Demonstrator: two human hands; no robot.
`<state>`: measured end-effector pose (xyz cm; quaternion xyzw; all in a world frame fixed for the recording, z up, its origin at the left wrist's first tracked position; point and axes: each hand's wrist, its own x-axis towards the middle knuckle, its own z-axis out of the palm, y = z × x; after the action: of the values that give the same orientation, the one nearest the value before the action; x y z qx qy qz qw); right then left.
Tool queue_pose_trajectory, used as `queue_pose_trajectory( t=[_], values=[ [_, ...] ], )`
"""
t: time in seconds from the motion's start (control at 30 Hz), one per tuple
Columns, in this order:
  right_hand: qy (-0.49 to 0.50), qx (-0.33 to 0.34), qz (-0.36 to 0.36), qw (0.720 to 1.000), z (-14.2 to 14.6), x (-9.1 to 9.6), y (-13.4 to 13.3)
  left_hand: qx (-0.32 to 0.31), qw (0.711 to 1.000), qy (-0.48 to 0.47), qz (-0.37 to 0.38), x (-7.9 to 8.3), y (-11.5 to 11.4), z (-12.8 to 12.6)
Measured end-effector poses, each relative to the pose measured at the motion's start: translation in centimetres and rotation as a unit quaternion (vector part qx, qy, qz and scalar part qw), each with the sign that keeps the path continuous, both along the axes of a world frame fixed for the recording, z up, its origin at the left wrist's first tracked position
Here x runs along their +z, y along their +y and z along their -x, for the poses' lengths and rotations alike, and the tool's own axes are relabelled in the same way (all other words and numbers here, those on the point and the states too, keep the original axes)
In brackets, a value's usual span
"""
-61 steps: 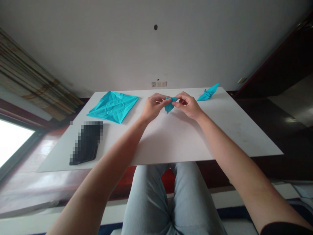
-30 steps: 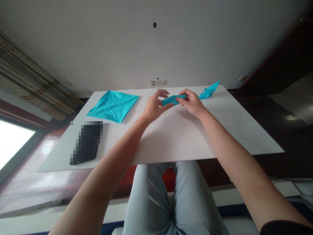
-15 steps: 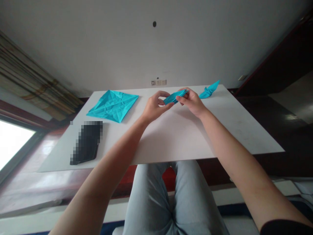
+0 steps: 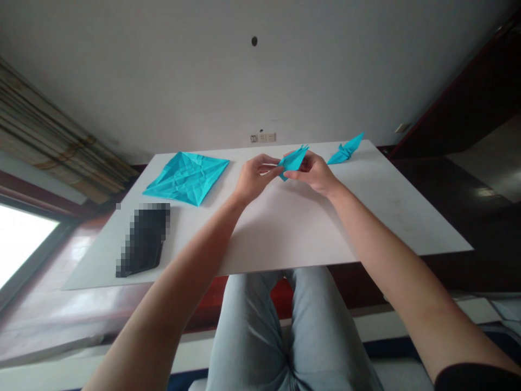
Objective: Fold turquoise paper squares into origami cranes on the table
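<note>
Between my two hands, above the far part of the white table, is a piece of folded blue paper [image 4: 293,161], flat and kite-like, with split points at its upper right end. My left hand [image 4: 257,175] pinches its left corner between thumb and fingers. On the other side my right hand [image 4: 316,172] grips it, thumb on the near face and fingers behind, where they are partly hidden. A blue origami crane [image 4: 347,150] lies just beyond my right hand. To the left of my left hand rests a creased, unfolded blue sheet [image 4: 187,178].
The white table [image 4: 293,233] reaches back to the grey wall, where sockets [image 4: 262,138] are set. A dark, pixelated flat object [image 4: 144,239] lies at its front left. My knees [image 4: 280,304] are under the front edge.
The folded paper has turned in my hands, so its broad face now shows and its split points stand up to the right. My fingers have shifted their hold on it.
</note>
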<state>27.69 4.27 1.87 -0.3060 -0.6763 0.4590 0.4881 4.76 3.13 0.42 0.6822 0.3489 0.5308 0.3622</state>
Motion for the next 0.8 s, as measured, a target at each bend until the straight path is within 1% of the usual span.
queue_pose_trajectory(
  t=[0.07,0.17,0.27,0.37,0.5,0.57,0.67,0.8],
  values=[
    [0.004,0.011,0.005,1.0,0.1,0.0,-0.1,0.011,1.0,-0.004,-0.005,0.0,0.0,0.1],
    [0.009,0.011,0.002,1.0,0.3,-0.2,0.1,0.025,1.0,0.003,-0.013,0.3,-0.1,0.2],
    [0.004,-0.002,-0.009,1.0,0.2,-0.5,0.5,0.018,0.999,0.005,-0.032,0.5,-0.2,0.2],
    [-0.011,-0.028,-0.018,0.999,-0.2,-0.9,1.0,0.013,0.998,0.004,-0.053,0.7,-0.3,0.1],
    [-0.033,-0.048,-0.033,0.998,-0.5,-0.8,1.1,0.021,0.999,0.01,-0.025,0.5,-0.3,-0.1],
    [-0.033,-0.035,-0.035,0.998,-0.3,-0.5,0.9,0.018,1.0,-0.002,-0.006,0.3,-0.2,-0.2],
    [-0.029,-0.017,-0.026,0.999,-0.1,-0.3,0.6,0.015,0.999,-0.032,0.004,0.1,0.0,-0.2],
    [-0.01,-0.044,-0.034,0.998,-0.3,-0.8,0.8,-0.025,0.997,-0.063,0.033,0.0,0.0,-0.3]
  ],
)
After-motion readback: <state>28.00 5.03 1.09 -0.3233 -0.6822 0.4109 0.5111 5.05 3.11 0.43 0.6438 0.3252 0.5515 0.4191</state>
